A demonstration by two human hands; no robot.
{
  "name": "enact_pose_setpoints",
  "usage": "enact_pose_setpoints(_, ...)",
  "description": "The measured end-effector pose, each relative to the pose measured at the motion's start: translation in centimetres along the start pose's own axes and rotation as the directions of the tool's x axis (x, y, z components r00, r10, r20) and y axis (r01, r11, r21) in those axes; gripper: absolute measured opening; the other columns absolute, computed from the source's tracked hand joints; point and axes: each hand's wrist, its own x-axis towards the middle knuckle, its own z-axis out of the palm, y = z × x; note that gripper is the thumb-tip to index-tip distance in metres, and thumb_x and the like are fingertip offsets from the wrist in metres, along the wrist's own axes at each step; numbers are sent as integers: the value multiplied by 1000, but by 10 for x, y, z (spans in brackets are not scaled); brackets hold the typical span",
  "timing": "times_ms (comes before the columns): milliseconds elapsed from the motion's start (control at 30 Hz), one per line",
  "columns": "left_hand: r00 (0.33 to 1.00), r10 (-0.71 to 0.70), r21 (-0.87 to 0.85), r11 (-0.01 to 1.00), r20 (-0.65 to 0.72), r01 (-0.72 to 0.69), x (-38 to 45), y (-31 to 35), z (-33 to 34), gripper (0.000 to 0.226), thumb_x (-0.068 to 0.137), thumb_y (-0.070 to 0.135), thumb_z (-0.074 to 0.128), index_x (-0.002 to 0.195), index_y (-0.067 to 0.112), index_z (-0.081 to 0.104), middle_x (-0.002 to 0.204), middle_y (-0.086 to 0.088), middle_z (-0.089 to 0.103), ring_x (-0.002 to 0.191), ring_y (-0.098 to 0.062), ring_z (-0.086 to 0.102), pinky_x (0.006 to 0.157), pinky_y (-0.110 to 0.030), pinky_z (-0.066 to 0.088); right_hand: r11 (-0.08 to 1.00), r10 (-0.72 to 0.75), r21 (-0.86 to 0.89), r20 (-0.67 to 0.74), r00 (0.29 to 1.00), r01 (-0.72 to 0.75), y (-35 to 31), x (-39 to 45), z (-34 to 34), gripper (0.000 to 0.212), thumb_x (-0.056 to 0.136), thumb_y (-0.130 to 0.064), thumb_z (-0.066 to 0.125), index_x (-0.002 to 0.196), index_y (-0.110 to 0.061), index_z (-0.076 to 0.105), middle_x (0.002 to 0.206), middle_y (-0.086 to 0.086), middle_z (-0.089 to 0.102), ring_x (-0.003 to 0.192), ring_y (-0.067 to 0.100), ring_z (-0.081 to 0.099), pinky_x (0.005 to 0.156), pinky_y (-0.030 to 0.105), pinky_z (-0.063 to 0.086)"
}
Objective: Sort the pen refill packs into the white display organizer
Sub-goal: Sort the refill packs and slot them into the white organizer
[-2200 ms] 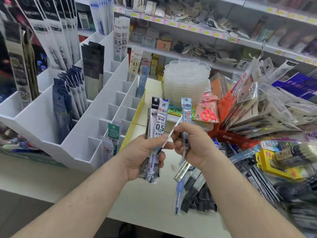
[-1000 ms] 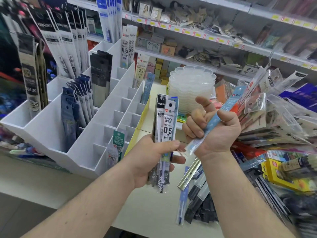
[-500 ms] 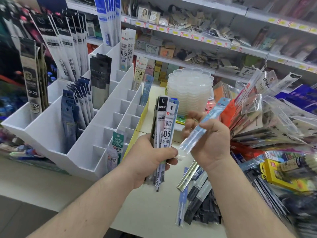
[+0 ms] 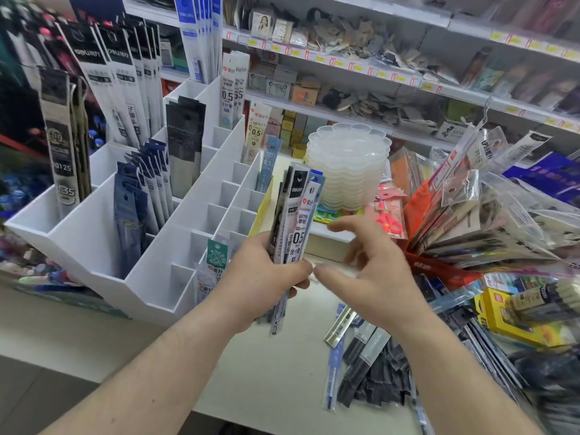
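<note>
Clearly the bundle of refill packs (image 4: 295, 215) held upright in the left hand (image 4: 263, 281) is light stuff: long, narrow sleeves of glossy film over thin card, springy along their length and likely to slide against one another. The left hand grasps them around their lower third, thumb across the front, so the printed tops fan out above and the tails poke out below the palm. A firm pinch low down, as here, probably keeps the fan together; taking 1 pack by its stiff header card looks the safest way to draw it free without kinking the refills inside.

The right hand (image 4: 370, 274) is released, fingers spread and blurred, just beside the bundle and holding nothing that can be made out.

Left of the hands stands the white display organizer (image 4: 194, 221), stepped, with many small near compartments unfilled and taller packs standing in the far ones. On the bench (image 4: 276, 381) near the right forearm lies a loose heap of dark packs (image 4: 370, 372). Farther off sit a stack of clear trays (image 4: 348, 164) and store shelves (image 4: 408, 86).
</note>
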Motion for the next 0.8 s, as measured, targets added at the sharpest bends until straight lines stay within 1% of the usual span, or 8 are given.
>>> enact_pose_setpoints(100, 1000, 6, 37, 999, 28, -7, 0, 2, 0, 21, 82, 5, 74, 92, 20, 62, 65, 7, 72, 61, -7, 70, 59, -25, 56, 991, 105, 48, 265, 958, -122, 2, 6, -1, 40, 67, -46, 75, 103, -30, 67, 93, -20, 67, 65, 1, 52, 61, 16, 41)
enact_pose_setpoints(167, 998, 14, 64, 998, 53, -18, 0, 1, -2, 22, 82, 7, 75, 93, 21, 63, 68, 6, 73, 66, -10, 72, 61, -27, 56, 984, 117, 90, 323, 939, -153, 4, 7, -2, 24, 75, -30, 77, 98, -24, 70, 81, -26, 66, 57, 2, 48, 58, 18, 40)
enact_pose_setpoints(233, 998, 16, 88, 996, 66, -21, -1, 0, -4, 22, 82, 8, 76, 94, 21, 63, 71, 4, 73, 70, -13, 74, 62, -28, 56, 978, 115, 123, 363, 925, -170, 6, 6, -1, 13, 82, -17, 75, 94, -21, 71, 79, -14, 69, 56, 7, 47, 56, 25, 41)
enact_pose_setpoints(333, 997, 19, 114, 993, 80, -28, -2, -1, -7, 21, 82, 9, 76, 94, 21, 62, 72, 2, 74, 71, -16, 74, 63, -30, 57, 970, 106, 165, 367, 924, -176, 8, 6, 1, 11, 75, -28, 72, 86, -26, 71, 83, -2, 70, 61, 19, 49, 59, 35, 43)
enact_pose_setpoints(500, 997, -9, 94, 996, 83, 1, -3, -2, -9, 22, 84, 7, 74, 93, 23, 60, 71, 3, 71, 69, -12, 73, 61, -26, 57, 971, 159, 137, 248, 956, -198, 8, 8, 4, 16, 85, -4, 69, 77, -18, 71, 71, -6, 68, 55, 17, 56, 60, 37, 50)
enact_pose_setpoints(567, 998, -45, 34, 998, 51, 44, -2, -4, -9, 23, 83, 5, 74, 95, 19, 61, 78, -2, 70, 66, -11, 71, 61, -27, 58, 982, 128, 118, 168, 978, -148, 12, 5, 5, 21, 81, -1, 66, 83, -22, 71, 75, -7, 69, 58, 18, 57, 63, 36, 53)
enact_pose_setpoints(700, 989, -149, -152, 977, 11, 149, 2, -6, -12, 25, 82, -3, 72, 104, 4, 61, 76, -10, 67, 61, -17, 67, 53, -26, 54, 972, -187, -110, 159, 969, 206, 20, -8, 10, 54, 66, -10, 64, 118, -24, 64, 94, -29, 55, 68, 8, 55, 70, 7, 41)
enact_pose_setpoints(800, 984, -178, -201, 963, 14, 177, 4, -9, -11, 28, 81, -5, 71, 107, -4, 60, 72, -11, 64, 60, -20, 65, 51, -26, 51, 937, -305, -164, 50, 951, 309, 23, -11, 28, 40, 73, -11, 71, 112, -17, 69, 96, -24, 62, 65, 3, 56, 67, 5, 41)
